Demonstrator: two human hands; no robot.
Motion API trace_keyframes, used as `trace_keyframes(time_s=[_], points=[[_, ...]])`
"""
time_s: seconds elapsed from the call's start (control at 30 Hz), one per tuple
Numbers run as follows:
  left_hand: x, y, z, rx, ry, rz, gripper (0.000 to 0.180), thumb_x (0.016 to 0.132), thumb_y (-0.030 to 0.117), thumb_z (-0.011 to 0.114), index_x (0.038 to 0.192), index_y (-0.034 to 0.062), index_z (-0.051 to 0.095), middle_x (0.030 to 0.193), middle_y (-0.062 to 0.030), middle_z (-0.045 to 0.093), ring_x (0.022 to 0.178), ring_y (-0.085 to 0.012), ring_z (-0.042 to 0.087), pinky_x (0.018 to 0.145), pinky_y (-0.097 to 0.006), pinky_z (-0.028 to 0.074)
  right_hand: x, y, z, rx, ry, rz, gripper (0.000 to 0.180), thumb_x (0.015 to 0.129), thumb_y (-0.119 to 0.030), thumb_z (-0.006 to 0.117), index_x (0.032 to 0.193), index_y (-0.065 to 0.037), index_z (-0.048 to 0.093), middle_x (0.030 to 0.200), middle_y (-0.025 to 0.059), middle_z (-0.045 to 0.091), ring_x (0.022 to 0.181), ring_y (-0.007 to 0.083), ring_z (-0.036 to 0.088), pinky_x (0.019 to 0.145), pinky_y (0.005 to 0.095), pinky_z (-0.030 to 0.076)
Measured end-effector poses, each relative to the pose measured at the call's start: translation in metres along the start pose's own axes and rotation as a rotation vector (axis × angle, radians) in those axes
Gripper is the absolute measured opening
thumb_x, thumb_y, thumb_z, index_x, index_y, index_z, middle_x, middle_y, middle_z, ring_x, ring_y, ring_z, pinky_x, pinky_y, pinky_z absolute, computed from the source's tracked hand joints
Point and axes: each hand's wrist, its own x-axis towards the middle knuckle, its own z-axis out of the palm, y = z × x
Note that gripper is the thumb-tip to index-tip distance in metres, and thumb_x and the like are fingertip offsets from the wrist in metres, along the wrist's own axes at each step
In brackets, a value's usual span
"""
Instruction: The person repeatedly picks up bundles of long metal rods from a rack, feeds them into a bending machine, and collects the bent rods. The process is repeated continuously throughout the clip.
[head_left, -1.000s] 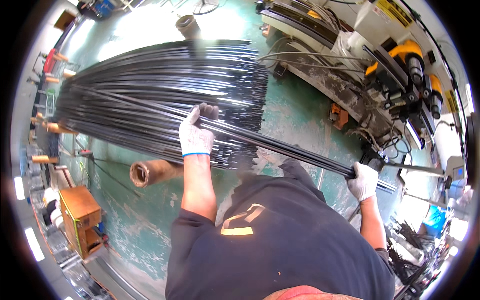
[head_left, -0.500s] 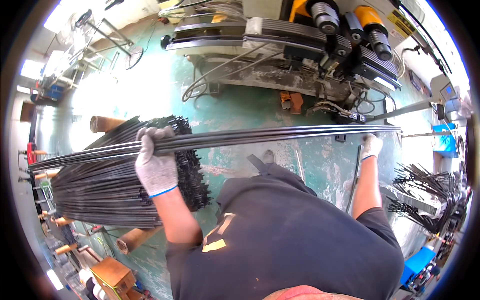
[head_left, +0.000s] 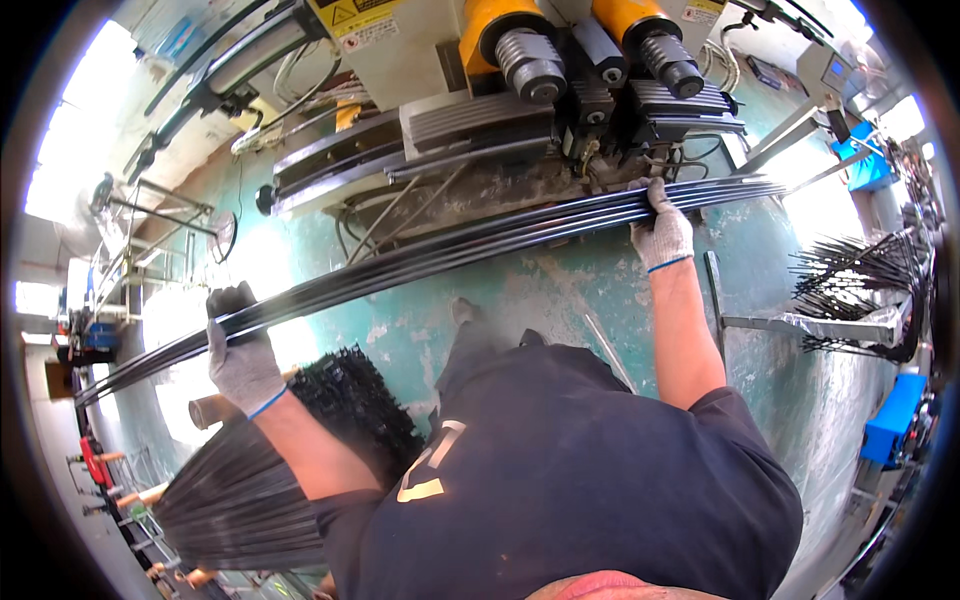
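Note:
A bundle of several long, thin black rods (head_left: 450,247) stretches across in front of me, higher at its right end. Toward the left part of it, my left hand (head_left: 245,365), in a pale glove with dark fingertips, is closed round the rods. Nearer the right end, my right hand (head_left: 664,235), also gloved, is wrapped round the same bundle from below with its fingers over the top. Below my left forearm lies a big heap of similar black rods (head_left: 250,490), partly hidden by my arm and shirt.
Just beyond the bundle stands a machine (head_left: 430,70) with orange cylinders (head_left: 490,25) and slotted metal rails (head_left: 350,150). More black rods (head_left: 850,280) rest on a rack at the right, close to a blue box (head_left: 893,418). A brown roller (head_left: 208,410) supports the heap's far end.
The bundle has moved from over the heap toward the machine, its right end tilting up. My right hand has shifted inward along it and now wraps round it. The whole view has turned.

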Motion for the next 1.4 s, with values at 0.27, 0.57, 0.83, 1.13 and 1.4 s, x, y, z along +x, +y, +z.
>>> trace_keyframes(time_s=[0.27,0.57,0.83,1.13,1.4], points=[[0.122,-0.066,-0.061,0.110,0.209,-0.131,0.030,0.106,0.021,0.054,0.109,-0.0054,0.067,0.112,-0.0192,0.069,0.114,-0.0347,0.063,0.110,-0.048,0.049,0.066,0.015,0.089,-0.173,0.027,-0.170,0.018,0.101,-0.021,0.070,0.113,-0.007,0.067,0.100,0.0068,0.071,0.092,0.0229,0.068,0.085,0.0408,0.058],[0.197,-0.184,-0.026,-0.034,0.311,-0.381,0.031,0.109,0.023,0.051,0.116,-0.0028,0.065,0.115,-0.0181,0.068,0.113,-0.0338,0.065,0.108,-0.050,0.051,0.151,0.037,0.120,-0.049,-0.113,-0.098,0.030,0.102,-0.027,0.054,0.121,-0.008,0.067,0.113,0.0120,0.070,0.104,0.0286,0.066,0.091,0.0412,0.054],[0.189,-0.231,0.054,-0.219,0.133,-0.633,0.030,0.106,0.023,0.053,0.117,-0.0024,0.066,0.123,-0.0196,0.068,0.124,-0.0382,0.059,0.117,-0.055,0.040,0.229,0.066,0.070,-1.010,0.001,-0.599,0.033,0.087,-0.010,0.064,0.119,-0.003,0.065,0.106,0.0176,0.074,0.103,0.0358,0.069,0.086,0.0416,0.056],[0.273,-0.170,-0.092,-0.048,0.291,-0.257,0.038,0.108,0.025,0.047,0.122,-0.0056,0.066,0.122,-0.0198,0.069,0.120,-0.0351,0.062,0.112,-0.053,0.046,0.208,0.056,0.104,-0.548,0.208,-0.416,0.028,0.090,-0.008,0.058,0.117,-0.005,0.066,0.099,0.0124,0.074,0.103,0.0322,0.070,0.087,0.0402,0.055],[0.243,-0.221,-0.036,-0.027,0.242,-0.279,0.038,0.107,0.031,0.054,0.117,-0.0027,0.067,0.120,-0.0164,0.070,0.118,-0.0324,0.064,0.111,-0.049,0.049,0.238,0.079,0.055,-1.367,0.166,-0.839,0.022,0.099,-0.017,0.053,0.103,-0.003,0.068,0.087,0.0081,0.068,0.076,0.0213,0.064,0.068,0.0360,0.050]])
